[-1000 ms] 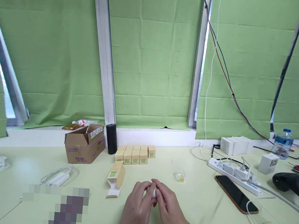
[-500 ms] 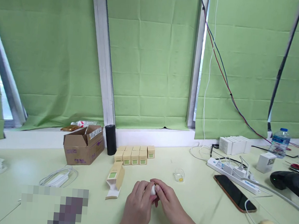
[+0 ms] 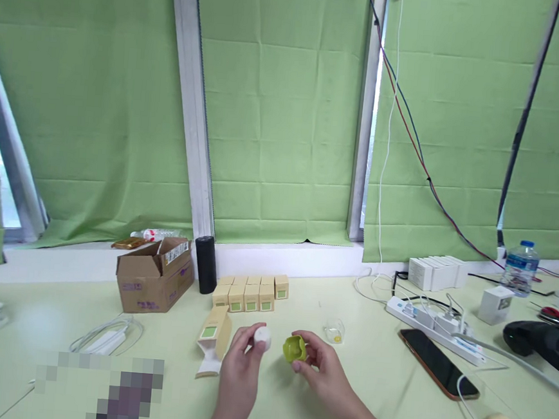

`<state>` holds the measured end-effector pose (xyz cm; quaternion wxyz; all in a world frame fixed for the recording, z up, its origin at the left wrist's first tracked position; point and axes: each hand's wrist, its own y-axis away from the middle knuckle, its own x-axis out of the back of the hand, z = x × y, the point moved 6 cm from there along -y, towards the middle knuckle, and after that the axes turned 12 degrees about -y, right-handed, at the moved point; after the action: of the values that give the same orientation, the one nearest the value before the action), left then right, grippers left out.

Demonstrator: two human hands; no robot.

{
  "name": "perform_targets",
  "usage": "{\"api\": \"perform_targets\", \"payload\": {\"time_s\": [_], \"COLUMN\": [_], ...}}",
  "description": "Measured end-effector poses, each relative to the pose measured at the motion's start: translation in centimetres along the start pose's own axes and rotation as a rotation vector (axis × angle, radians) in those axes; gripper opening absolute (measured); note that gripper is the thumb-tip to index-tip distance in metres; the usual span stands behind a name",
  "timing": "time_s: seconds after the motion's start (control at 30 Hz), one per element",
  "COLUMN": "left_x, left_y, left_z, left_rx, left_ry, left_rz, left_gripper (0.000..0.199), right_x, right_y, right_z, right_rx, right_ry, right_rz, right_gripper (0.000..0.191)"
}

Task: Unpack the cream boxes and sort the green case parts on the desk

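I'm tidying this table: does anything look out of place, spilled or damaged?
The small open carton, flap out, lies apart from the neatly grouped small boxes behind it. A pixelated patch hides part of the lower left. No spill shows, nor visible damage to the held white piece or green cup.

Green blinds cover the windows behind a pale table.
Light-coloured window posts separate the panels, one tilted at left, another nearly upright right of centre; bright daylight shows through narrow gaps. A white sill runs below the blinds, and a soft sheen lies on the tabletop at left.
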<state>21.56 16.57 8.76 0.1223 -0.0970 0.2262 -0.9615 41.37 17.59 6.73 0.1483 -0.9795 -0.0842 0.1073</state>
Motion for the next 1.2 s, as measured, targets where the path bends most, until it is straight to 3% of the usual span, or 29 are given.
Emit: {"api": "perform_targets", "payload": {"time_s": [0.1, 0.17, 0.27, 0.37, 0.43, 0.53, 0.63, 0.83, 0.97, 1.07, 1.2], "left_x": [-0.3, -0.9, -1.2, -1.3, -1.4, -1.8, -3.2, -9.0, -12.2, -13.3, -13.3], "left_y": [-0.7, -0.7, -0.7, -0.9, -1.5, -3.1, -4.7, -5.6, -4.9, -4.3, -3.6], "left_z": [-2.5, -3.1, -3.2, -3.1, -2.9, -2.3, -2.1, -2.3, -2.3, -2.5, -2.9], "left_rx": [0.325, 0.459, 0.543, 0.576, 0.541, 0.363, 0.238, 0.079, -0.050, -0.119, -0.168], "left_ry": [0.468, 0.707, 0.843, 0.841, 0.737, 0.384, 0.128, -0.286, -0.492, -0.607, -0.717], "left_rz": [-0.017, -0.060, -0.062, -0.006, -0.020, -0.079, -0.100, -0.212, -0.313, -0.381, -0.417], "left_gripper": [0.038, 0.034, 0.023, 0.017, 0.020, 0.036, 0.051, 0.028, 0.026, 0.024, 0.023], "right_x": [1.2, 1.4, 1.5, 2.2, 3.0, 4.3, 5.4, 7.0, 7.7, 7.8, 7.5], "right_y": [-0.3, -0.3, -0.2, -0.3, -0.4, -0.5, -0.5, -0.6, -0.7, -0.9, -1.0], "right_z": [0.5, 0.6, 0.1, -0.8, -1.3, -2.0, -2.6, -3.5, -3.1, -2.6, -2.2], "right_rx": [0.027, 0.032, 0.055, 0.083, 0.102, 0.146, 0.195, 0.276, 0.283, 0.273, 0.267], "right_ry": [-0.045, -0.123, -0.231, -0.290, -0.301, -0.299, -0.299, -0.315, -0.321, -0.322, -0.322], "right_rz": [0.095, 0.124, 0.144, 0.190, 0.239, 0.323, 0.407, 0.510, 0.541, 0.535, 0.500], "right_gripper": [0.051, 0.056, 0.059, 0.059, 0.059, 0.058, 0.058, 0.058, 0.060, 0.061, 0.060]}}
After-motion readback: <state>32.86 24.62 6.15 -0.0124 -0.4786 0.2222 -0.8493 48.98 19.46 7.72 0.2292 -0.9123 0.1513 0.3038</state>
